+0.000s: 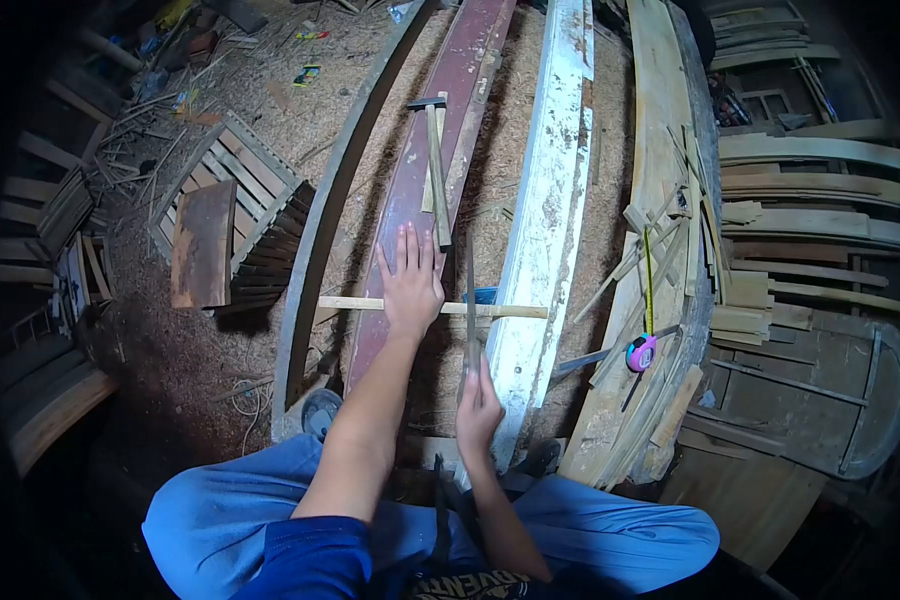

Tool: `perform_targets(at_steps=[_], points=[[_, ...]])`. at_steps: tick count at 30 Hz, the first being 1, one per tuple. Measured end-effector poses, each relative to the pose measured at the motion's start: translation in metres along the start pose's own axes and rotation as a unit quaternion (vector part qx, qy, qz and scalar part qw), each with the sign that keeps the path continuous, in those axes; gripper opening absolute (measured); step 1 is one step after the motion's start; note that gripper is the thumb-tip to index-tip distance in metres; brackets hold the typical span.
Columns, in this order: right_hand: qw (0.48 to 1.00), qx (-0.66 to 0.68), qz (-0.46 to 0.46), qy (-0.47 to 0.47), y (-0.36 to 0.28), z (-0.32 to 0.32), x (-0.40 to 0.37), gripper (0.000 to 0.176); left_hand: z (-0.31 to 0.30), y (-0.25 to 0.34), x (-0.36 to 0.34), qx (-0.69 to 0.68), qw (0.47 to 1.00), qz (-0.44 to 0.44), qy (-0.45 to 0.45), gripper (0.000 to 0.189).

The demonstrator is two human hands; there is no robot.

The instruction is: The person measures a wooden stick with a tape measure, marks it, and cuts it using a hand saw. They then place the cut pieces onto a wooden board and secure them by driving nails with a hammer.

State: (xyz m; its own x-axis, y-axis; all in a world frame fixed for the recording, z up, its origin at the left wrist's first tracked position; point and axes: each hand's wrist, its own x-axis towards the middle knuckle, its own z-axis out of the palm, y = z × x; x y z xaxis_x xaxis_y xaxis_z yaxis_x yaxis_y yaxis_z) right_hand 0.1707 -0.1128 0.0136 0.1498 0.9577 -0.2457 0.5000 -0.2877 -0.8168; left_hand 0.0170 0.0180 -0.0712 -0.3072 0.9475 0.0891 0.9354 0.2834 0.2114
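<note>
My left hand (410, 285) lies flat with fingers stretched out on the reddish plank (370, 335), beside a thin wooden strip (355, 303). The strip lies crosswise over the reddish plank and the white board (538, 230). My right hand (478, 405) is closed round the near end of a long narrow tool (472, 300), which points away from me and crosses the strip between the two boards. What kind of tool it is, I cannot tell. A hammer (437, 170) rests on the reddish plank beyond my left hand, its head at the far end.
A pink tape measure (641, 352) with its yellow blade out lies on the right bench (605, 420) among wood scraps. Slatted wooden crate (250, 190) at left. Stacked wood strips (820, 190) at far right. Wood shavings cover the ground.
</note>
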Motion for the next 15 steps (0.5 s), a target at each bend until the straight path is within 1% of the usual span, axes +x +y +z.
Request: perform_targets(at_steps=[1, 3, 4, 7, 8, 9, 11, 12, 15], points=[[1.000, -0.001, 0.000, -0.002, -0.001, 0.000, -0.002, 0.041, 0.000, 0.000, 0.000, -0.003, 1.000, 0.001, -0.005, 0.057], [0.999, 0.003, -0.028, 0.037, -0.001, -0.001, -0.015, 0.043, 0.001, -0.002, -0.005, -0.004, 1.000, 0.007, -0.016, 0.057], [0.999, 0.038, 0.020, 0.023, -0.001, 0.005, -0.004, 0.043, 0.001, -0.001, -0.004, 0.011, 1.000, 0.012, -0.010, 0.057], [0.999, 0.032, 0.008, 0.024, -0.012, 0.010, 0.018, 0.039, 0.001, 0.001, -0.003, 0.019, 1.000, 0.014, -0.003, 0.057], [0.999, -0.008, -0.013, 0.042, 0.006, 0.013, 0.007, 0.039, 0.001, 0.000, -0.002, 0.012, 1.000, 0.010, -0.006, 0.056], [0.999, -0.007, -0.017, 0.040, 0.009, 0.008, -0.008, 0.039, 0.000, -0.001, 0.001, 0.013, 1.000, 0.008, -0.003, 0.056], [0.999, -0.024, 0.004, 0.036, 0.011, 0.000, -0.034, 0.040, -0.001, 0.000, -0.001, 0.002, 1.000, 0.008, -0.003, 0.057], [0.998, -0.023, 0.031, 0.041, 0.007, 0.000, -0.034, 0.038, 0.001, -0.001, -0.002, 0.002, 1.000, 0.008, -0.006, 0.057], [0.997, -0.056, 0.019, 0.043, 0.002, 0.010, 0.004, 0.041, 0.004, 0.001, -0.002, 0.002, 1.000, 0.011, 0.002, 0.058]])
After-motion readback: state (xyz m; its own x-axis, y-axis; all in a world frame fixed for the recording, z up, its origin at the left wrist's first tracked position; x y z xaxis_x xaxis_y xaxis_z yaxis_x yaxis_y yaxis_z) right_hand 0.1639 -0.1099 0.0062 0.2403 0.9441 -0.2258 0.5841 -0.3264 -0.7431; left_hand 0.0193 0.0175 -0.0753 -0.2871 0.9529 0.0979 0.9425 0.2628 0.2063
